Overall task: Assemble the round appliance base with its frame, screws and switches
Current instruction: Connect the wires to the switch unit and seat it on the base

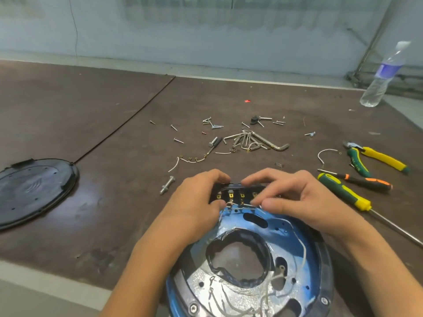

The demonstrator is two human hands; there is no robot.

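Observation:
The round blue appliance base point(297, 232) with a foil-lined inner frame point(242, 291) and a black outer rim lies at the table's near edge. At its far side sits a black switch block point(238, 193) with brass terminals and white wires. My left hand point(196, 202) grips the block's left end, fingers over the top and thumb below. My right hand point(290, 197) pinches the block's right part, fingertips on its top edge and thumb near the wires. Loose screws point(212, 124) lie scattered further back.
A black round cover point(29, 191) lies at the left. A bolt point(167, 185), hex keys point(251, 140), wired connectors point(192, 159), pliers point(375, 157) and two screwdrivers point(343, 191) lie around the hands. A water bottle point(382, 76) stands at the back right.

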